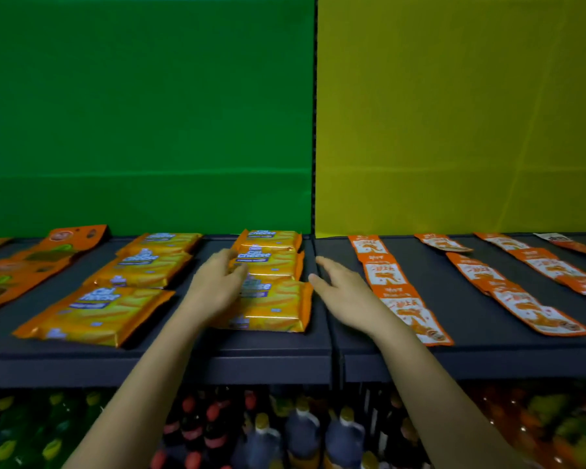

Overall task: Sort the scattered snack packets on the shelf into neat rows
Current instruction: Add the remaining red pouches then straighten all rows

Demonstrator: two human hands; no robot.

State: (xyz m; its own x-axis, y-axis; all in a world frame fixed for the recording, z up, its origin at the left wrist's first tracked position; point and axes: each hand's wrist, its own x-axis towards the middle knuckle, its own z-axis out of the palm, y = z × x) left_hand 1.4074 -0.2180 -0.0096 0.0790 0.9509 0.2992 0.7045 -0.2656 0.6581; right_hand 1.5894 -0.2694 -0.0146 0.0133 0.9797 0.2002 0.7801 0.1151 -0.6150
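Yellow-orange Cal Cheese packets lie on the dark shelf (268,343) in two rows running front to back. The centre row (274,306) has three packets. My left hand (217,282) rests on that row's left side, fingers relaxed over the middle packet (274,262). My right hand (342,292) hovers just right of the row with fingers straight, holding nothing. A second Cal Cheese row (115,299) lies to the left. Flat orange-and-white sachets (400,296) form a row right of my right hand.
More orange sachets (521,299) run in rows at the right, and orange pouches (31,265) lie at the far left. A green panel (142,113) and a yellow panel (454,113) back the shelf. Bottles (301,431) stand on the level below.
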